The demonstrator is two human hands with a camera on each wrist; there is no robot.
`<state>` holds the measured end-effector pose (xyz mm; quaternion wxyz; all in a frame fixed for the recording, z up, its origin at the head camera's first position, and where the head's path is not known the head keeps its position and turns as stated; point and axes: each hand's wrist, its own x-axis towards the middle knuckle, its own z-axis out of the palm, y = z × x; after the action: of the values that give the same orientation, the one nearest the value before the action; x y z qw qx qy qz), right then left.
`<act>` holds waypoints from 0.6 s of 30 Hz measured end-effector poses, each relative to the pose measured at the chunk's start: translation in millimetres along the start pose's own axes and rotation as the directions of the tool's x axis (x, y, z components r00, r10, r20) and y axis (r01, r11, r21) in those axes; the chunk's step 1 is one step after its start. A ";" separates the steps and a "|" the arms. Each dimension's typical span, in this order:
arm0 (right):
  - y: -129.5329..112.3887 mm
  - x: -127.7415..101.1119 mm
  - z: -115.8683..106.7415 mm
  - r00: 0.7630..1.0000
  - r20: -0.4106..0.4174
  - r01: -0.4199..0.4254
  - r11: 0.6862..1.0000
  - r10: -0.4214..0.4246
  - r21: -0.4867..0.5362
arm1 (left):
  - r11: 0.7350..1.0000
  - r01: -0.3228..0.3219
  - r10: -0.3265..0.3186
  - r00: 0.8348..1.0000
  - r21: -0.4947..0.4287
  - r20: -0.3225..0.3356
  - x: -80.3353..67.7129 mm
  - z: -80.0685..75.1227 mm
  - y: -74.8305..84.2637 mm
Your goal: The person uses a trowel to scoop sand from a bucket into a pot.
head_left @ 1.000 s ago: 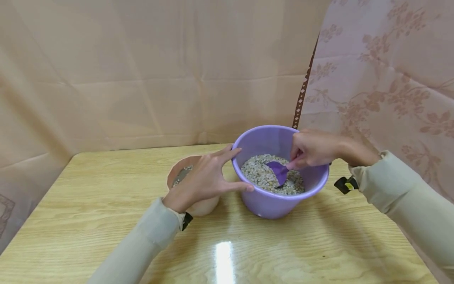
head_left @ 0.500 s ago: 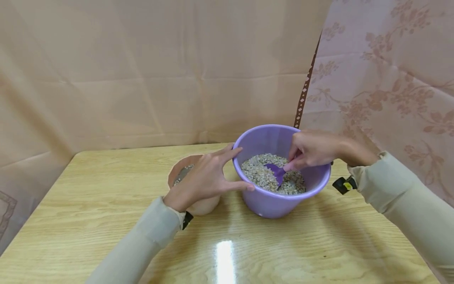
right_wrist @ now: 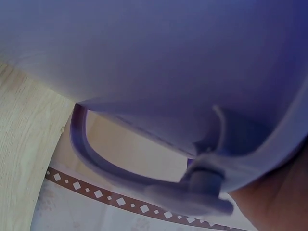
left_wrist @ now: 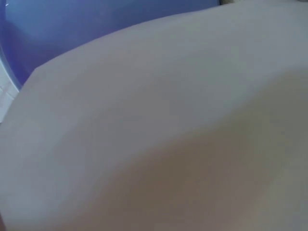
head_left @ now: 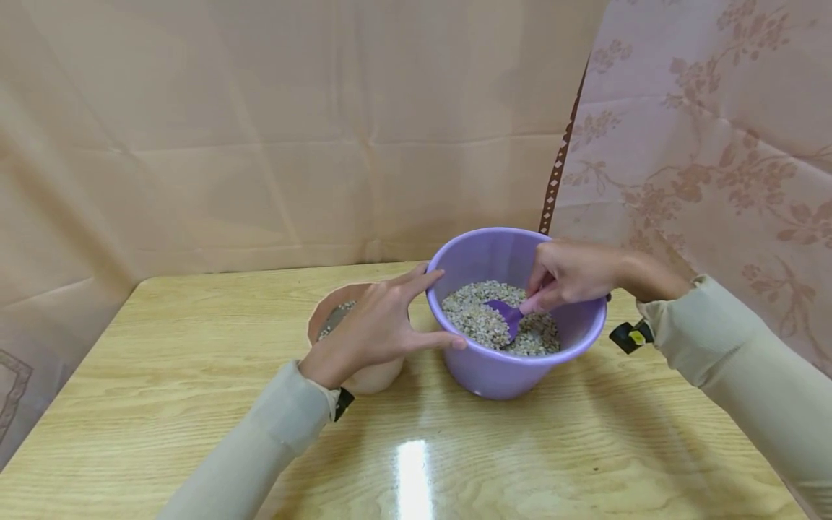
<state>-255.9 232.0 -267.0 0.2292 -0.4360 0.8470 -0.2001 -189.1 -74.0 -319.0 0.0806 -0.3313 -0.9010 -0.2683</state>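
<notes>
A lilac bucket (head_left: 503,375) holds pale gravel (head_left: 484,328) and stands right of the middle in the head view. My left hand (head_left: 380,325) rests at its left rim, thumb and fingers spread and fairly straight. Inside the bucket, my right hand (head_left: 565,271) grips a small purple shovel (head_left: 505,318) by its pink grip; the blade is partly sunk in the gravel. Behind my left hand stands a peach-coloured pot (head_left: 318,318) with grey matter and some gravel in it. The left wrist view mostly shows blurred skin or a pale surface.
Everything stands on a light wooden table (head_left: 195,404) with a glossy reflection at the front. A beige curtain (head_left: 260,144) hangs behind, and a flowered cloth (head_left: 708,144) at the right. The bucket's lilac handle (right_wrist: 130,175) hangs in the right wrist view.
The shovel's blade has shifted slightly and sunk further, with more gravel heaped against and over it. My left hand keeps its place at the rim.
</notes>
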 end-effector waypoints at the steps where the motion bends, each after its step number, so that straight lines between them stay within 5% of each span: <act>1: 0.2 -0.2 -0.2 1.000 0.002 -0.001 1.000 0.001 0.004 | 1.000 -0.002 0.002 1.000 -0.003 -0.001 -0.1 0.2 -0.2; 18: 5.1 -2.7 -1.8 0.998 0.021 0.053 0.995 -0.055 0.084 | 1.000 0.013 -0.013 1.000 -0.020 0.001 0.0 2.7 1.9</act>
<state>-258.8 237.2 -267.7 0.2515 -0.4511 0.8231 -0.2361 -187.8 -71.4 -320.5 0.0751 -0.3265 -0.9004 -0.2774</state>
